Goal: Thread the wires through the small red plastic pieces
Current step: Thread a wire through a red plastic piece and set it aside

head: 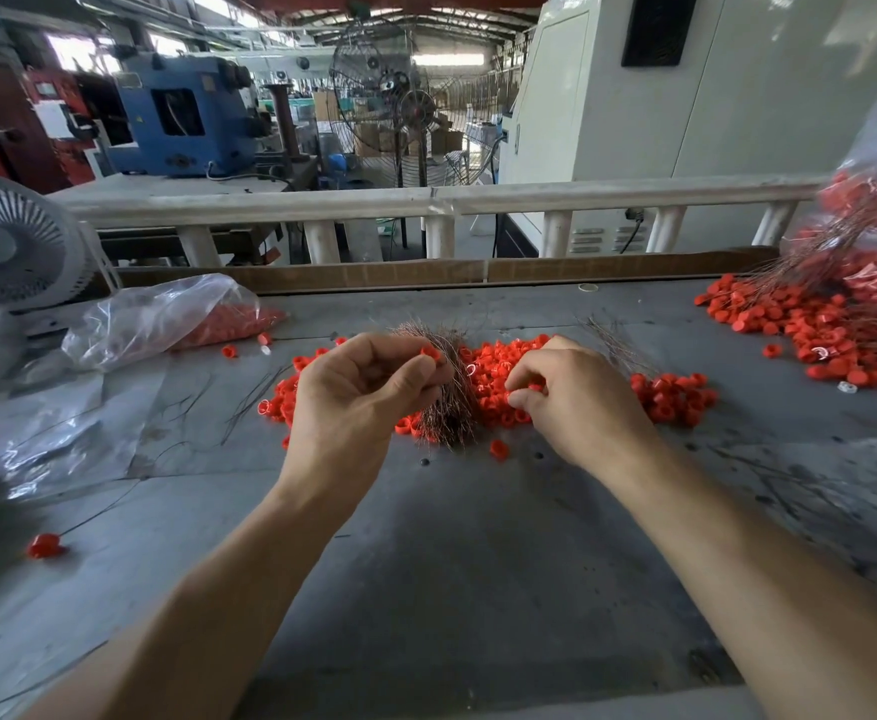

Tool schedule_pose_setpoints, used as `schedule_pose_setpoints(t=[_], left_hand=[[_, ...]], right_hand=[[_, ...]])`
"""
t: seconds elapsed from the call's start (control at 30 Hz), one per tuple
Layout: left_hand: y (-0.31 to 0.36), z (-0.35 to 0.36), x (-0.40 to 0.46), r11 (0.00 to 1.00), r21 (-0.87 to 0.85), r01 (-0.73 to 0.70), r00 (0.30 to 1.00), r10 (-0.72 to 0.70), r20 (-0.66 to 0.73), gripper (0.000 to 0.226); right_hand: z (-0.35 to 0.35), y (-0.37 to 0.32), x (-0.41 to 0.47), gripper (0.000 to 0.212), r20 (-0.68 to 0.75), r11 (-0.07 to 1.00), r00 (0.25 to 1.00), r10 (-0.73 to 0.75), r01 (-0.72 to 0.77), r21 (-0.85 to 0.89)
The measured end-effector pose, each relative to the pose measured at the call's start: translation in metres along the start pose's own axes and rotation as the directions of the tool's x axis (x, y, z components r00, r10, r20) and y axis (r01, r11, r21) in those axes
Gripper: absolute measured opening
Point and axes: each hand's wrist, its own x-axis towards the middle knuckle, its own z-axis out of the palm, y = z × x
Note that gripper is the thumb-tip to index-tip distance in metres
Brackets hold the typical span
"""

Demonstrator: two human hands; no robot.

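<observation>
A heap of small red plastic pieces (498,379) lies in the middle of the grey table (478,563). My left hand (358,397) grips a bundle of thin wires (449,387) that stands upright over the heap, and its thumb and forefinger pinch one red piece (430,352) at the bundle's top. My right hand (576,402) is just to the right, its curled fingertips down among the red pieces; whether it holds one is hidden.
A clear bag of red pieces (166,317) lies at the back left. Threaded pieces with wires (836,324) are piled at the back right under another bag. One threaded piece (45,545) lies front left. A small fan (15,241) stands far left.
</observation>
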Motion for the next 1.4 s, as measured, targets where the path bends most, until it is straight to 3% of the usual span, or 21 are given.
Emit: schedule_pose_setpoints(t=[0.17,0.3,0.4,0.6,1.17,1.4], left_hand=[[-0.002,0.000,-0.001,1.000,-0.013,0.017,0.999,-0.017,0.038,0.013],[-0.004,0.000,-0.001,0.999,-0.026,0.037,0.997,-0.035,0.073,0.013],[-0.006,0.001,0.000,0.998,-0.031,0.048,0.995,-0.045,0.094,0.016],[-0.007,0.000,0.000,0.999,-0.017,0.034,0.990,-0.031,0.134,0.016],[-0.005,0.001,-0.002,0.997,0.053,-0.049,0.984,0.040,0.173,0.018],[-0.004,0.002,-0.003,0.991,0.106,-0.084,0.984,0.066,0.165,0.017]], right_hand=[[-0.003,-0.003,-0.002,0.016,-0.047,0.952,0.996,0.072,-0.054,0.302],[-0.011,-0.016,-0.008,0.016,-0.020,0.758,0.999,0.033,-0.012,0.652],[-0.016,-0.026,-0.011,0.016,-0.052,0.643,0.998,-0.036,0.063,0.763],[-0.014,-0.032,-0.014,0.018,-0.037,0.595,0.997,-0.074,0.074,0.800],[-0.017,-0.037,-0.019,0.011,-0.125,0.696,0.982,-0.142,0.189,0.693],[-0.020,-0.040,-0.021,0.011,-0.189,0.773,0.958,-0.216,0.286,0.566]])
